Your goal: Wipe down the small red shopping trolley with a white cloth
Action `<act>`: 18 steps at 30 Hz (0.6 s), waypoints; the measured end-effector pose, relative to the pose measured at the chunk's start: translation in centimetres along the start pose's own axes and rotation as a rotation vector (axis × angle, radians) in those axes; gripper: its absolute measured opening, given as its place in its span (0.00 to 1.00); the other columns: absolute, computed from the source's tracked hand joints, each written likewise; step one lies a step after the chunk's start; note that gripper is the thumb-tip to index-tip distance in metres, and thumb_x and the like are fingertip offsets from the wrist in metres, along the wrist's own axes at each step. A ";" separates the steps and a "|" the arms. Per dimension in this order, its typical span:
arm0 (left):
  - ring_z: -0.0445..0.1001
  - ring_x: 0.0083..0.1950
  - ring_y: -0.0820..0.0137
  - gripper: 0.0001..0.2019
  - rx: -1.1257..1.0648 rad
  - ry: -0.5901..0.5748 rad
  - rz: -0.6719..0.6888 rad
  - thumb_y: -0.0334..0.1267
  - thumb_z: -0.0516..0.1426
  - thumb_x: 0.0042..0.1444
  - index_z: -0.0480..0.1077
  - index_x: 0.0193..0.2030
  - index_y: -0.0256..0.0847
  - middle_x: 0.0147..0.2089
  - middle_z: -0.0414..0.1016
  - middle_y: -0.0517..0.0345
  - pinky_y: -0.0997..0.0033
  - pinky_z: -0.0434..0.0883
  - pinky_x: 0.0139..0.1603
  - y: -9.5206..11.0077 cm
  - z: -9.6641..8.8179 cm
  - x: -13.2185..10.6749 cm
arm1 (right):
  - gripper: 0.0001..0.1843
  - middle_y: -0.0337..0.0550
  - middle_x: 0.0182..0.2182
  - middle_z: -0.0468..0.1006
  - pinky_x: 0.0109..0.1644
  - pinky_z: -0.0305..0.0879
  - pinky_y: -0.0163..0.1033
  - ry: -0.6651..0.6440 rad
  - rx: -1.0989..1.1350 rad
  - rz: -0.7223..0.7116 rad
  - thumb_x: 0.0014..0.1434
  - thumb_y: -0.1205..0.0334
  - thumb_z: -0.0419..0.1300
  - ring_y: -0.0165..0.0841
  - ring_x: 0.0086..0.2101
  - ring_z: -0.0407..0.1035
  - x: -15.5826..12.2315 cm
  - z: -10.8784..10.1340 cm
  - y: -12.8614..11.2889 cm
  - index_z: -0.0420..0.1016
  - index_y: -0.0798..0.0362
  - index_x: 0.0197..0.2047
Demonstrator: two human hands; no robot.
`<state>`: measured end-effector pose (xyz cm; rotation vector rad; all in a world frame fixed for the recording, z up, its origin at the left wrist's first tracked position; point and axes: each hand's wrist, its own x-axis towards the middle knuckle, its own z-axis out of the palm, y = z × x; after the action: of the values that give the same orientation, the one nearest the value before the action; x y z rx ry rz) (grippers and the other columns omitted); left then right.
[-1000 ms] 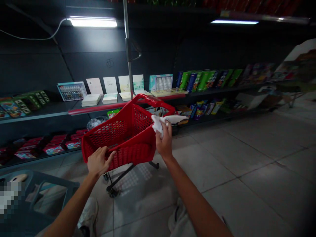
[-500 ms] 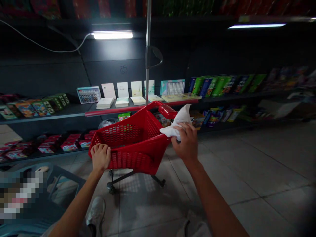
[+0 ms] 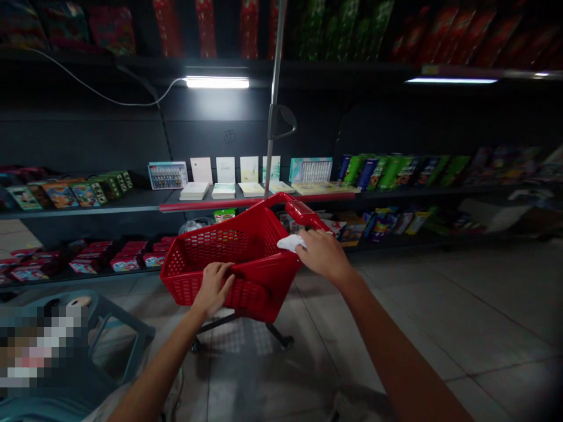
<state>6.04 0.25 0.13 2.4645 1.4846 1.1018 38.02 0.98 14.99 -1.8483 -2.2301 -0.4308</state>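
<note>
Head view, the only one for this moment. Left hand [image 3: 214,287] curled over the near rim of a red perforated plastic shopping basket [image 3: 259,296], fingers hooked on the edge, gripping it. Basket sits on a black metal wheeled cart frame [image 3: 240,318], right between and just ahead of the hands. Right hand [image 3: 320,255] lies palm down on the far side of the rim, fingers together and loosely extended. A crumpled white cloth [image 3: 290,243] pokes out from under it, on the rim just left of the right hand. Cannot tell if the fingers pinch the cloth or only press it.

Cloth looks soft and light, likely to bunch, so the exposed fold seems the easy place to take it. Basket looks light but stiff. Its rim or the red plastic handle [image 3: 303,212], just ahead of the right hand, looks like the firm hold, though the wheels may let it roll.

Ahead of both hands, dark metal shelving [image 3: 88,210] carries boxed goods. Left of the left hand, a teal plastic crate [image 3: 132,334], partly pixelated.
</note>
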 end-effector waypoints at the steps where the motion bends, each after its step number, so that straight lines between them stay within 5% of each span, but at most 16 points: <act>1: 0.69 0.60 0.59 0.17 0.005 -0.001 -0.026 0.48 0.50 0.71 0.68 0.59 0.45 0.56 0.74 0.51 0.46 0.59 0.70 0.0 0.0 0.1 | 0.15 0.55 0.48 0.82 0.53 0.64 0.43 -0.033 -0.001 -0.021 0.66 0.61 0.53 0.44 0.49 0.74 0.1 -0.3 0.0 0.76 0.56 0.50; 8: 0.69 0.50 0.59 0.18 0.044 0.016 -0.146 0.58 0.52 0.67 0.68 0.45 0.45 0.45 0.76 0.55 0.47 0.58 0.63 0.1 -1.0 0.4 | 0.13 0.44 0.46 0.84 0.48 0.66 0.35 -0.296 0.293 -0.307 0.63 0.69 0.55 0.38 0.46 0.77 3.0 -0.6 -0.3 0.80 0.50 0.45; 18: 0.70 0.49 0.57 0.18 0.121 0.080 -0.146 0.58 0.57 0.64 0.67 0.42 0.44 0.44 0.76 0.54 0.49 0.58 0.60 -1.3 -1.1 -0.3 | 0.16 0.55 0.46 0.82 0.49 0.68 0.38 -0.321 0.050 -0.457 0.57 0.78 0.61 0.42 0.46 0.77 10.1 0.9 -3.9 0.82 0.56 0.45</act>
<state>4.32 0.34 0.27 2.3659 1.7726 1.1270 32.26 9.91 17.27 -1.4559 -2.8589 -0.1496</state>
